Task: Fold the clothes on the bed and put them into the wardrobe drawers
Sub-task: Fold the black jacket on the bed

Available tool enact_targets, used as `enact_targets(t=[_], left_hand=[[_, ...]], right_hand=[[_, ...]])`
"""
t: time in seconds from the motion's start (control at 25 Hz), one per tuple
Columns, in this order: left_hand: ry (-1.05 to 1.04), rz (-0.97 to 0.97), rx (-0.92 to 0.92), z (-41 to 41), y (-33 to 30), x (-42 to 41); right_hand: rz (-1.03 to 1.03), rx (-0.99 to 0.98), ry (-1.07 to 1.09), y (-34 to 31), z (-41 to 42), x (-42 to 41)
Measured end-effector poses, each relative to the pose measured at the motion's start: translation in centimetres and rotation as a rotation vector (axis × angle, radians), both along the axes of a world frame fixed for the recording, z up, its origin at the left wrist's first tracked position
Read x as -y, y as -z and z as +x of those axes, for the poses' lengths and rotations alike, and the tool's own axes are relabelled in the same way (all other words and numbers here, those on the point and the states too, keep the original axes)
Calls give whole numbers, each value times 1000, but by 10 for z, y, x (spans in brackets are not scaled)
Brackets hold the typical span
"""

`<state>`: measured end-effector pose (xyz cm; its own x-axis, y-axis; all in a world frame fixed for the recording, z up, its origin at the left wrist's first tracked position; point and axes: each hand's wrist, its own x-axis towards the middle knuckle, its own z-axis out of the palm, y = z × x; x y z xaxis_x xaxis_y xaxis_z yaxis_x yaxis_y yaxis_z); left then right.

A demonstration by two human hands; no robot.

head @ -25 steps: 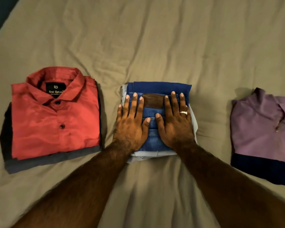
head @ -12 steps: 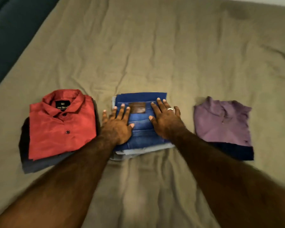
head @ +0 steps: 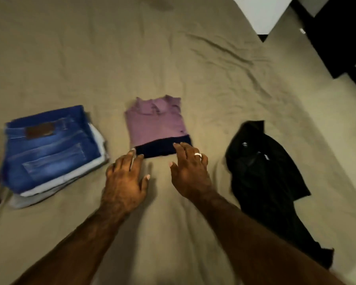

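Both hands have left the folded jeans stack [head: 49, 149], now at my left: left hand [head: 124, 183] and right hand [head: 190, 171], fingers spread, reach the purple shirt's [head: 155, 120] near edge, bare sheet [head: 173, 233] before it, black garment [head: 263, 167] unfolded at right.

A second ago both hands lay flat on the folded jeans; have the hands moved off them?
Yes. Both hands, left and right, left the jeans and moved rightward, to the near edge of the purple shirt.

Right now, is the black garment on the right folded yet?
Not folded: the black garment lies loose and crumpled, spread irregularly over the bed sheet.
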<state>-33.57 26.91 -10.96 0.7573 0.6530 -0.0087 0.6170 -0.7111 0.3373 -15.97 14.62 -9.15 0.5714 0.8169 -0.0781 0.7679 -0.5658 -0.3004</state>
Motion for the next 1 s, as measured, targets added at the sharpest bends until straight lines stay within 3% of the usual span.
enact_targets(t=[0.16,0.36,0.56,0.72,0.84,1.0], left_hand=[[167,-76,-53,108,23,109],[315,-147,-104,246,48,197],[405,-85,-177,366,66,232],[413,-115,-280,421,80,245],[293,-322,-332,446,90,252],[7,-847,-117,443,89,249]], right_hand=[[-48,20,133,25,97,137],[-142,-2,311,54,215,251],[-163,-28,490,89,310,283],[-166,-96,692,104,329,285],[-10,-346,726,115,336,291],[226,-601,820,109,338,305]])
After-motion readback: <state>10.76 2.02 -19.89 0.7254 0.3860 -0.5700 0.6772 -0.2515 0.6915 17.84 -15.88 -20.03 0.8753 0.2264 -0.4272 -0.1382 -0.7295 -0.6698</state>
